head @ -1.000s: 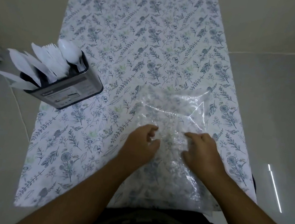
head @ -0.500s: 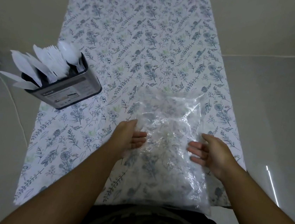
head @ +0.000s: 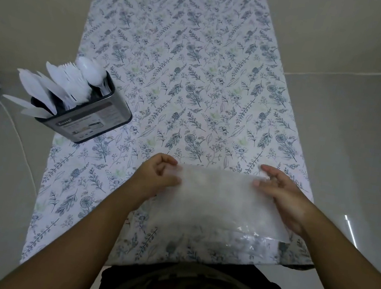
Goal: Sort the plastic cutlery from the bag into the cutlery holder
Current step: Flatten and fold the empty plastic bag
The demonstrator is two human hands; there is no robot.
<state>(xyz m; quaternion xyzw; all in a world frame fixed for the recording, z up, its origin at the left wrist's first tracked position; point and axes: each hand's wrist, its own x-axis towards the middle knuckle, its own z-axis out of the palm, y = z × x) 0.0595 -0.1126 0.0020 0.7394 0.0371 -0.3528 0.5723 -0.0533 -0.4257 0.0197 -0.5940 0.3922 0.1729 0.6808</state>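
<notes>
Holding bag, holder full of cutlery

White cutlery; blue-grey floral tablecloth; clear bag.

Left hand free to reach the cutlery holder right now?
Probably not yet: the left hand grips the plastic bag with the right hand. The path to the cutlery holder looks unobstructed.
</notes>
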